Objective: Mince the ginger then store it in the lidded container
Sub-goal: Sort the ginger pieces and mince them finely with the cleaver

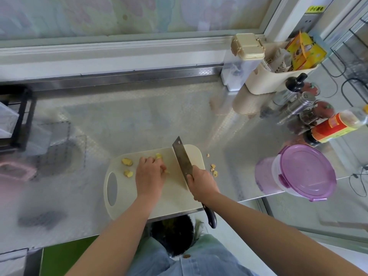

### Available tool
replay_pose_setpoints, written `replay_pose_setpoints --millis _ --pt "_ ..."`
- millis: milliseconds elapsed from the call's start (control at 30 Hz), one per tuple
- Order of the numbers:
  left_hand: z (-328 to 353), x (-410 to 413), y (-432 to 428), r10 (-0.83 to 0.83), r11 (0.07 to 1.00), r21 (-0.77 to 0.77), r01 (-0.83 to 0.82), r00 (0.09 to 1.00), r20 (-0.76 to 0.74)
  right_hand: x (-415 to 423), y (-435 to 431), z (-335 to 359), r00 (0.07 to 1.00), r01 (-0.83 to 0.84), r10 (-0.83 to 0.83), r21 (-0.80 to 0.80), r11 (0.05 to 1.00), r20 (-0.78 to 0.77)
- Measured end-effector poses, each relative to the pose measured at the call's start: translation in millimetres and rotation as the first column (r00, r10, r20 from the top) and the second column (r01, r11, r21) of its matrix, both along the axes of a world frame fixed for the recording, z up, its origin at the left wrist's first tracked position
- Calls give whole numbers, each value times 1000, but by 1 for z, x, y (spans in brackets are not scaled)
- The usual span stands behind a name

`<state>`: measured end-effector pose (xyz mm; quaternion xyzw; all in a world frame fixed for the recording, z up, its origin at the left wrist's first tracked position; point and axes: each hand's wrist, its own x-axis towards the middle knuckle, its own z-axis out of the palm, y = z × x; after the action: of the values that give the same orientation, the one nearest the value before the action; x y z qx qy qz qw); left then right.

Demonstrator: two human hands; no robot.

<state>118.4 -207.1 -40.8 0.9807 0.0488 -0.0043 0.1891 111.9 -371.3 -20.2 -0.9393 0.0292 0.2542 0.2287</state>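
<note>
Fingers (pixel 151 160) of left hand (pixel 149 173) curl over the ginger (pixel 158 155) on the cutting board (pixel 175 198); right hand (pixel 202 184) grips the cleaver (pixel 182 162) — blade just right of the ginger, long axis pointing away.

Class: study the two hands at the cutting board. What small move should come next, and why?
Probably bring the cleaver down beside the left hand, slicing the ginger it pins on the board. The right hand grips the cleaver with its blade just right of that ginger, and the pieces are coarse chunks, far from minced.
</note>
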Motion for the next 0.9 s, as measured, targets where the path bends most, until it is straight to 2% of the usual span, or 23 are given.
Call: replay_pose_setpoints --millis 167,233,367,467,600,900 --pt "5 -12 -4 74 967 -231 -111 984 -163 -8 -3 3 1000 24 -26 87 996 18" --pt "5 -17 -4 88 927 -330 -180 958 -274 -13 -4 4 999 14 -17 103 995 30" --pt "3 -31 0 162 828 -419 -372 875 -457 -25 -5 2 999 -2 -4 101 995 54" --pt "1 -43 7 211 811 -393 -432 844 -492 -33 -7 1 999 -22 18 83 996 51" --pt "0 -57 12 144 837 -383 -391 833 -535 -45 -8 2 998 -48 45 103 994 35" --pt "-3 -66 12 186 888 -293 -354 860 -476 -52 -9 6 990 -122 112 136 983 81"
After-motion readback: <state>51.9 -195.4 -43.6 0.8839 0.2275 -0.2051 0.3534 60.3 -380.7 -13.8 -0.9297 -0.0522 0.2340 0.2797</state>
